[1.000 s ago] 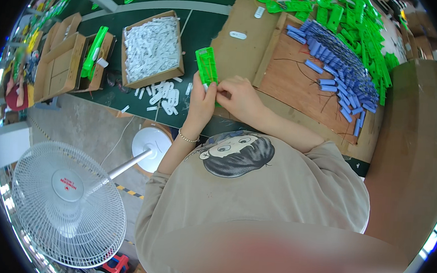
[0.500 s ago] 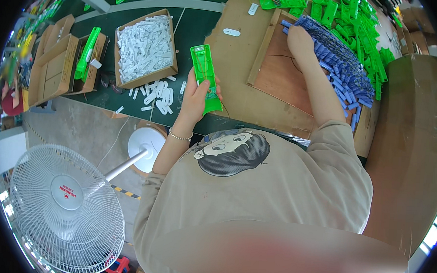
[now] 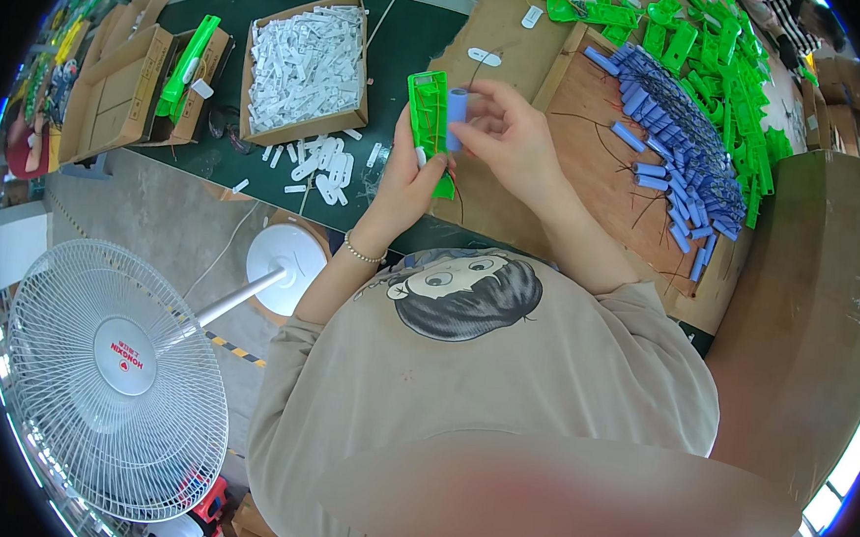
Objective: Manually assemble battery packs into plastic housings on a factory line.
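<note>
Green casing (image 3: 426,106), open side up, sits in the person's left hand (image 3: 408,183) above the near edge of the table, its length running far to near; the fingers wrap it from the left and the thumb presses on its near part. Just to its right, the right hand (image 3: 517,141) pinches 1 blue cylinder (image 3: 456,120) between thumb and fingers, roughly parallel to the casing. Thin reddish wiring already lies inside the casing, but the cylinder is outside it, so the fitting of these 2 parts looks unfinished. Farther right, a wooden tray (image 3: 581,130) holds many more blue cylinders (image 3: 656,110), and beyond it lies a heap of green parts (image 3: 699,49); much work seems left, though whether those parts are finished cannot be told. To the left stand a carton (image 3: 310,130) of white pieces (image 3: 305,64) and, farther left, a small box with 1 green piece (image 3: 188,67) in it. Fingers hide the casing's near interior and part of the cylinder; whether cylinder and casing touch is unclear, where the dark wire (image 3: 461,206) below the casing joins is too small to tell, and the heap is cut off at the far edge.
</note>
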Available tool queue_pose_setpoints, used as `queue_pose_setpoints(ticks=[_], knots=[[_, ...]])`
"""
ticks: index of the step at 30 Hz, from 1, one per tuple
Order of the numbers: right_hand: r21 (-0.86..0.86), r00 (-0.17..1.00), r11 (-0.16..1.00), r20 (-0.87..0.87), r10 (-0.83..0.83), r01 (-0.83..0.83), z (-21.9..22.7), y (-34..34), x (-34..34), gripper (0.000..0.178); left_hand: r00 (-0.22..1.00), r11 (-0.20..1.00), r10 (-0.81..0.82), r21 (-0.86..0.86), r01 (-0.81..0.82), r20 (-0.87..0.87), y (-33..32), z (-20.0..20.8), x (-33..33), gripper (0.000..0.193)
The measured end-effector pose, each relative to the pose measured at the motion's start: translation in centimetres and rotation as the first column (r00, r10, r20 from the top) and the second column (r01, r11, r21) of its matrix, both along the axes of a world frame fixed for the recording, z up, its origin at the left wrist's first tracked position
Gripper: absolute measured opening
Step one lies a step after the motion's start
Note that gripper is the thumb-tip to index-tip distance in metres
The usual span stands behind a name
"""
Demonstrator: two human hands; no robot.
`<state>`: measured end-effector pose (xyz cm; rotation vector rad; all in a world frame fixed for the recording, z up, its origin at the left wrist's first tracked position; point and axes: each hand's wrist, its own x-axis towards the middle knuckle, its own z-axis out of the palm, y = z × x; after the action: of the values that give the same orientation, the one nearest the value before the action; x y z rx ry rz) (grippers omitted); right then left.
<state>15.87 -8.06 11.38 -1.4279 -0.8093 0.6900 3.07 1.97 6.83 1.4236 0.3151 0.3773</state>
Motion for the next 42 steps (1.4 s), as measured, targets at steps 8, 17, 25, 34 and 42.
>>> queue_pose_setpoints(ticks=[8,17,25,34,42], knots=[[-0.103,0.995,0.994,0.100,-0.020,0.030,0.2,0.9,-1.5,0.033,0.997,0.975,0.050,0.220,-0.036,-0.059,-0.1,0.4,-0.3,0.068],[-0.184,0.985,0.982,0.174,-0.001,0.034,-0.6,1.8,-2.4,0.027,0.996,0.900,0.079,0.431,-0.060,-0.028,0.5,-0.9,-1.2,0.070],[-0.058,0.901,0.973,-0.392,0.183,-0.222,-2.0,3.7,-2.4,0.047,0.999,0.991,0.016,0.131,-0.021,0.038,0.9,0.2,-4.6,0.068],[-0.199,0.734,0.707,-0.145,0.664,-0.679,-0.3,11.0,0.5,0.054,0.980,0.959,0.196,-0.214,-0.186,0.028,1.3,-1.1,-10.1,0.050],[-0.297,0.019,0.929,0.951,0.308,-0.222,-4.4,24.6,1.2,0.025,0.921,0.890,0.390,-0.246,-0.383,-0.022,2.1,-1.4,-12.0,0.044]])
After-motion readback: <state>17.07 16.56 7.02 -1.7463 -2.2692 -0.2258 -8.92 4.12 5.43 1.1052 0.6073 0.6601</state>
